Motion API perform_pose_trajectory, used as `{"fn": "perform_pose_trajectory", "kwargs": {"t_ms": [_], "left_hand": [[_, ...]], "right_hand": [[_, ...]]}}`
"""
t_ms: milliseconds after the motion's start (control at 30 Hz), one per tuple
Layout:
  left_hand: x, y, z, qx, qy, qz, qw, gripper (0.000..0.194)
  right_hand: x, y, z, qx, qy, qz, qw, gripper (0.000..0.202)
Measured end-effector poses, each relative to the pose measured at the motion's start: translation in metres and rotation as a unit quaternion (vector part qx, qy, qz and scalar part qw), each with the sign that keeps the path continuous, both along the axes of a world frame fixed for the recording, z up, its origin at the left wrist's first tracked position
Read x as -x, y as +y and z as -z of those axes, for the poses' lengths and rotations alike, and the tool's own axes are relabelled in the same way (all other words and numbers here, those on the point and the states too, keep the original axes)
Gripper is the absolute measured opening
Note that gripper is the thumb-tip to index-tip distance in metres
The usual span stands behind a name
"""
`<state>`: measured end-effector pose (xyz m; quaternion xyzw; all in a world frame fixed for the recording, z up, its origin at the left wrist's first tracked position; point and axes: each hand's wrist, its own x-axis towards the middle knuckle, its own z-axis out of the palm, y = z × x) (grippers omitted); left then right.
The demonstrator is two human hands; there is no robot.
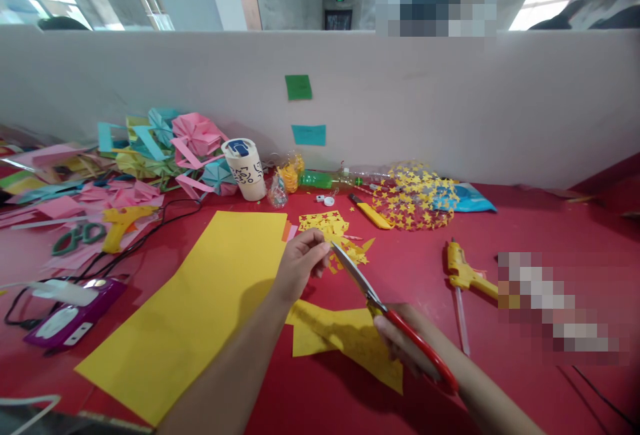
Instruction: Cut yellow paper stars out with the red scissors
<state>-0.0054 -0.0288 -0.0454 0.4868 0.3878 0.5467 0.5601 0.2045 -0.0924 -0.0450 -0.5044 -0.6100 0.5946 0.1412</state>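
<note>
The right hand has its grip closed through the glossy red loop handles of a pair of scissors, whose long, narrow steel blades angle up and to the left, slightly parted. The left hand pinches a tiny scrap of yellow paper between thumb and fingertips, its grip clenched on that scrap right at the blade tips; the scrap is too small to tell its shape.

Below both hands, on the smooth red tabletop, lies a ragged, cut-up piece of yellow paper, thin and matte, with jagged edges; it sits just under the scissor handles. To its left a large flat rectangular yellow sheet lies with clean straight edges. Just beyond the left hand is a loose heap of small yellow cuttings, and further right a lacy mound of yellow paper stars.

A yellow plastic glue gun lies to the right of the scissors, well apart from them. A second glue gun rests at the left near folded pink and blue paper flowers. A cylindrical paper cup with black scribbles stands behind the sheet.
</note>
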Motion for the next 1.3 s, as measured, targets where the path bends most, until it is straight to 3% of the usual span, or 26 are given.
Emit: {"fn": "perform_pose_trajectory", "kwargs": {"t_ms": [467,900,1300], "left_hand": [[0.0009,-0.0008,0.0029,-0.007,0.019,0.016,1.000,0.017],[-0.0026,-0.0033,0.0019,-0.010,0.035,0.028,0.999,0.020],[-0.0051,-0.0043,-0.0010,-0.002,0.042,0.029,0.999,0.023]], "right_hand": [[-0.0023,-0.0020,0.0037,-0.046,0.028,-0.028,0.998,0.055],[-0.0037,-0.0024,0.0066,-0.059,0.041,-0.022,0.997,0.049],[0.0037,-0.0041,0.0031,0.022,0.021,0.042,0.999,0.044]]}}
